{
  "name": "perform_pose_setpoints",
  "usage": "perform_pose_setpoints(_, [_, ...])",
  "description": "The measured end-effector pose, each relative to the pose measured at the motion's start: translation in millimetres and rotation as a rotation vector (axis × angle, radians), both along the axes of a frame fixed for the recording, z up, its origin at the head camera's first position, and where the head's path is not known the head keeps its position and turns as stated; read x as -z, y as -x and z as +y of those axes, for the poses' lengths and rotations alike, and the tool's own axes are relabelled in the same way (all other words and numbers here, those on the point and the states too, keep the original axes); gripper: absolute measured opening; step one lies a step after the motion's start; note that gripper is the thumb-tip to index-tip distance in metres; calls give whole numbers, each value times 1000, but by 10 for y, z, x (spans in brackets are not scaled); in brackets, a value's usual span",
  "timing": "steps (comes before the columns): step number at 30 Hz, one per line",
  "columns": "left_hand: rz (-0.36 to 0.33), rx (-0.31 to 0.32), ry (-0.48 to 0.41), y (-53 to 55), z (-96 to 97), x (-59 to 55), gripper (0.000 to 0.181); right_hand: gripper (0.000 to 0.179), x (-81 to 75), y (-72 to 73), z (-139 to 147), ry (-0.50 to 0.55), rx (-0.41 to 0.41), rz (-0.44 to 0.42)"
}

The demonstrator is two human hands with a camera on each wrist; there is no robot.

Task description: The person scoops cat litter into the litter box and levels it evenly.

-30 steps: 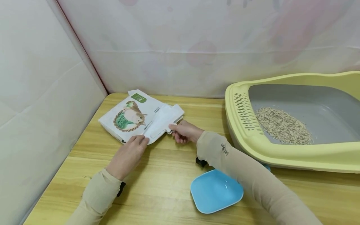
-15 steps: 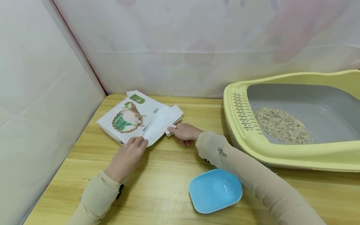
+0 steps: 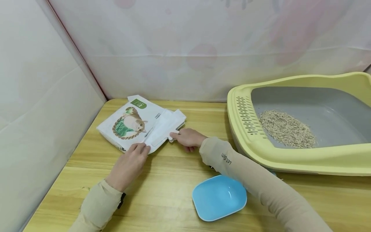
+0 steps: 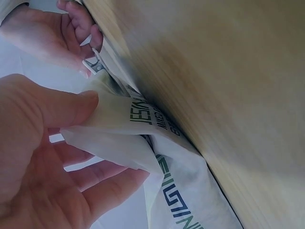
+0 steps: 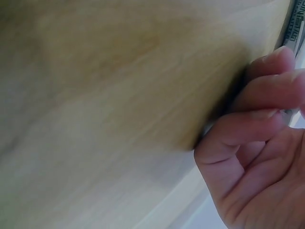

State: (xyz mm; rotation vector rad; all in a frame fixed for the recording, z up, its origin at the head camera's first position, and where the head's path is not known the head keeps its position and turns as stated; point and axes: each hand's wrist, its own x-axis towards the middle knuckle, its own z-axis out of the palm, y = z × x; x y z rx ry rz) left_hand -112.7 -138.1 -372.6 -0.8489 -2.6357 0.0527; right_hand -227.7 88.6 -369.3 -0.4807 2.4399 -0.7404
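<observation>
A white cat litter bag (image 3: pixel 136 125) with a cat picture lies flat on the wooden table, its top folded over. My left hand (image 3: pixel 127 166) pinches the near corner of the fold; in the left wrist view its thumb (image 4: pixel 71 107) lies on one side of the bag and its fingers on the other. At the fold's right end, my right hand (image 3: pixel 188 138) pinches a small white clip (image 4: pixel 95 65) that sits at the bag's edge. In the right wrist view the curled fingers (image 5: pixel 243 129) of this hand hide most of what they hold.
A light blue scoop (image 3: pixel 217 198) rests on the table below my right forearm, which covers part of it. To the right stands a yellow litter box (image 3: pixel 278 158) with a grey inside and a heap of litter pellets (image 3: pixel 287 129). Fabric walls border the back and left.
The head view has shifted slightly. My right hand has turned a little at the clip, which shows less now. The left hand keeps its hold on the fold.
</observation>
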Motion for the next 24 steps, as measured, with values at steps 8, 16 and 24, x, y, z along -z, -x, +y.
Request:
perform_pose_setpoints(8, [-11, 17, -19, 39, 19, 18, 43, 63, -21, 3, 82, 10, 0, -3])
perform_pose_setpoints(16, [-46, 28, -57, 33, 33, -27, 36, 50, -270, -25, 257, 57, -18, 38])
perform_pose_setpoints(24, [-95, -37, -91, -50, -4, -257, 48, 39, -751, -309, 573, 52, -61, 190])
